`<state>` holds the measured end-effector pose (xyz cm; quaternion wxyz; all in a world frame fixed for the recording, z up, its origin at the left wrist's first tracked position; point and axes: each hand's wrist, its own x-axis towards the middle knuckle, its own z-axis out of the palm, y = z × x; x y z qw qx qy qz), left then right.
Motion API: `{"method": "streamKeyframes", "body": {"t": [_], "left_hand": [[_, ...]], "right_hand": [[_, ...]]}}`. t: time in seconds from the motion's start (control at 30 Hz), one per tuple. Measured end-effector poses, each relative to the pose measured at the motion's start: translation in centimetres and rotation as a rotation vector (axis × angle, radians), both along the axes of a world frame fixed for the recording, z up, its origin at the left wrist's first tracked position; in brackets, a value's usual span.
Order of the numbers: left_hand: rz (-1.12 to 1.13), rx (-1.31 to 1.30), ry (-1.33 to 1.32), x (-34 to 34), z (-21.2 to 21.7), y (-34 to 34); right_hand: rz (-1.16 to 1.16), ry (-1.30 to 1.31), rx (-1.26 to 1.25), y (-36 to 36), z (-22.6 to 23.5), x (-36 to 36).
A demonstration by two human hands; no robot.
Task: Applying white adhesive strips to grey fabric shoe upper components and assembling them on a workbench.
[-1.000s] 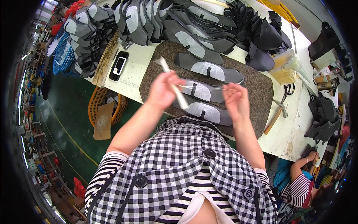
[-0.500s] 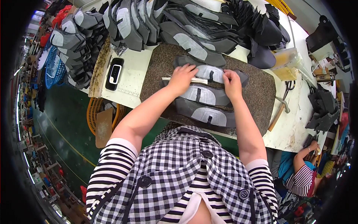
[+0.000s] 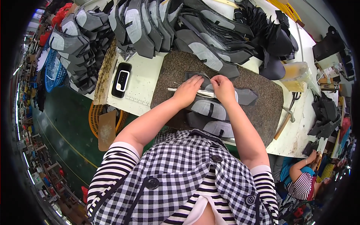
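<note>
My left hand [image 3: 190, 91] lies over the left part of a curved dark grey piece [image 3: 246, 96], its fingers bent down onto the piece. A bundle of thin white strips [image 3: 207, 93] sticks out on both sides of that hand, held under the palm. Close beside it my right hand [image 3: 224, 89] is closed in a pinch at the piece's middle; whatever sits between its fingertips is hidden. Nearer me lie another dark grey piece [image 3: 200, 107] with a light grey patch and short black strip, and a further similar piece [image 3: 214, 126].
A brown speckled board [image 3: 266, 116] lies under the work. Behind it are stacks of grey pieces [image 3: 212, 56]; more stand at left [image 3: 140, 28]. A black phone-like device [image 3: 121, 80] lies left, a hammer [image 3: 284, 123] right. Another person [image 3: 303, 180] sits at lower right.
My right hand has moved left along the piece, close to my left hand, and now covers its light patch. The piece's left end looks raised. The whole view has shifted slightly.
</note>
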<state>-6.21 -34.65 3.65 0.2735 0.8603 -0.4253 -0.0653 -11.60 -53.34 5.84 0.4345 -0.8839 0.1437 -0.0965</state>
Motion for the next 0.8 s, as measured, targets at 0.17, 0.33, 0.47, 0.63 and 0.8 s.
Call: {"method": "streamKeyframes", "body": {"t": [0.17,0.33,0.47,0.63,0.8], "left_hand": [[-0.058,0.050,-0.120,0.1,-0.3,0.4],[-0.056,0.035,-0.133,-0.2,-0.5,0.3],[-0.070,0.065,-0.148,-0.1,-0.4,0.3],[-0.078,0.098,-0.180,-0.2,-0.1,-0.1],[-0.113,0.157,-0.237,0.1,0.8,-0.6]], "right_hand": [[0.020,0.192,-0.045,-0.3,-0.4,0.5],[0.031,0.174,-0.002,-0.3,0.0,0.3],[0.050,0.158,0.024,-0.4,0.3,0.0],[0.066,0.125,0.048,-0.7,0.1,-0.3],[0.094,0.091,-0.007,-0.7,0.1,-0.3]]}}
